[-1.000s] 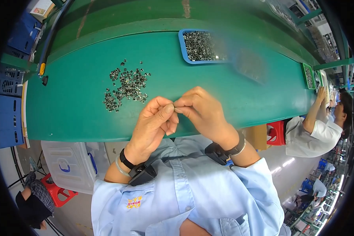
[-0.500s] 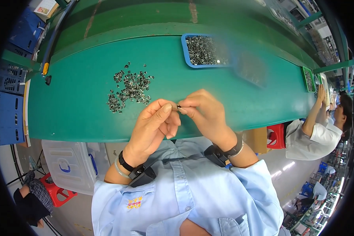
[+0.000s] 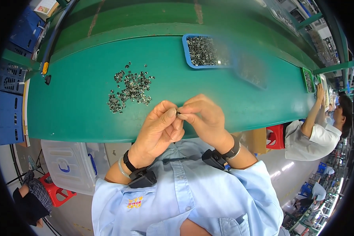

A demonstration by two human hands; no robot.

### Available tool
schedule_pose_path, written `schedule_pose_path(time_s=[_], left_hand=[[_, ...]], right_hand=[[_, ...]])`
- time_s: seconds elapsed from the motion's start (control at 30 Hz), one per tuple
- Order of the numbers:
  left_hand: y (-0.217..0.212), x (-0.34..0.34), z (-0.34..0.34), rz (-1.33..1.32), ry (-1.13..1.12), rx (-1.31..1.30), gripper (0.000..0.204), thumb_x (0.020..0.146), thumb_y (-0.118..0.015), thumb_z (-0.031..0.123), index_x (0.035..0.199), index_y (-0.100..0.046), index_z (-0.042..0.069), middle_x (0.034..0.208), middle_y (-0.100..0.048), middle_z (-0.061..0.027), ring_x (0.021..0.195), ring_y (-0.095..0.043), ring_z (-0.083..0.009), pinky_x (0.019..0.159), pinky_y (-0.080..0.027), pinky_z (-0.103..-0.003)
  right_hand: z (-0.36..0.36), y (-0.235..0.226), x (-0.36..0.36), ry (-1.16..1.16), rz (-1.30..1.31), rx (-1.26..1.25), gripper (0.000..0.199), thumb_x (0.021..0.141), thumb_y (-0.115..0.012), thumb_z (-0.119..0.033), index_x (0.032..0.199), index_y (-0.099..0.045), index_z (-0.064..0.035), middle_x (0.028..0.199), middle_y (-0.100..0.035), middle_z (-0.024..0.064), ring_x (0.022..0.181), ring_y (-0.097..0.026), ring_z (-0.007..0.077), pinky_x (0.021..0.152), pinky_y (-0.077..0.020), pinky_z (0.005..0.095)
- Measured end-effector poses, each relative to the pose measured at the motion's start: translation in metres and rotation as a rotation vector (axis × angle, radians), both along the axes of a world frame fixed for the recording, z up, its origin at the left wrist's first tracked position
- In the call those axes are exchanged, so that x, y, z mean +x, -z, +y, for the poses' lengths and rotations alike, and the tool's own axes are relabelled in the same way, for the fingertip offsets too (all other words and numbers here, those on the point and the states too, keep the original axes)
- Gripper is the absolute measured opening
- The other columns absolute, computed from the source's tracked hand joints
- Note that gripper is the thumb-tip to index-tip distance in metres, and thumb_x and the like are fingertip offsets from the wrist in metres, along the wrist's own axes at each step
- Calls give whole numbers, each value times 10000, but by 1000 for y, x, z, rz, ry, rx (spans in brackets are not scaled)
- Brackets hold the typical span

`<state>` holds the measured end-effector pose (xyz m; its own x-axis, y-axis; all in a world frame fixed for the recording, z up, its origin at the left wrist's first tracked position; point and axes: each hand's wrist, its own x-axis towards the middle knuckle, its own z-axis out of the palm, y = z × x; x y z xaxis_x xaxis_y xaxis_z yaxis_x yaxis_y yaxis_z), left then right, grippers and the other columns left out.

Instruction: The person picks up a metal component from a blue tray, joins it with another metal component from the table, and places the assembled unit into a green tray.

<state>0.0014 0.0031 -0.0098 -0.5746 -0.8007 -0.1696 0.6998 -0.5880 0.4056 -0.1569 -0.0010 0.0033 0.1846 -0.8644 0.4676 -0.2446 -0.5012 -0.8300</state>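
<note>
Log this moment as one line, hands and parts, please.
left hand: pinching small dark part | right hand: pinching same part | loose shiny pieces: scattered on green tabletop | blue tray: holding similar-looking pieces

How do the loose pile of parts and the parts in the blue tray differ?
The pile sits directly on the green table; the tray parts sit inside the blue tray. The pile spreads out with gaps; the tray parts, where clear, are packed close. Both show small, shiny pieces.

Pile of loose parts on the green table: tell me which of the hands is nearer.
Left. The left hand is below and right of the pile in the picture; the right hand is farther right.
</note>
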Motion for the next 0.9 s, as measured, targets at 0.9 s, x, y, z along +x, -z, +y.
schedule_pose_path(time_s=[0.9], left_hand=[[-4,7,-7,-194,51,-57,188,928,-540,253,887,-491,76,656,-525,-27,507,-477,-131,446,-358,-262]], right_hand=[[-4,6,-6,-23,88,-44,149,749,-699,-38,865,-617,-83,785,-615,40,716,-604,183,588,-490,285]])
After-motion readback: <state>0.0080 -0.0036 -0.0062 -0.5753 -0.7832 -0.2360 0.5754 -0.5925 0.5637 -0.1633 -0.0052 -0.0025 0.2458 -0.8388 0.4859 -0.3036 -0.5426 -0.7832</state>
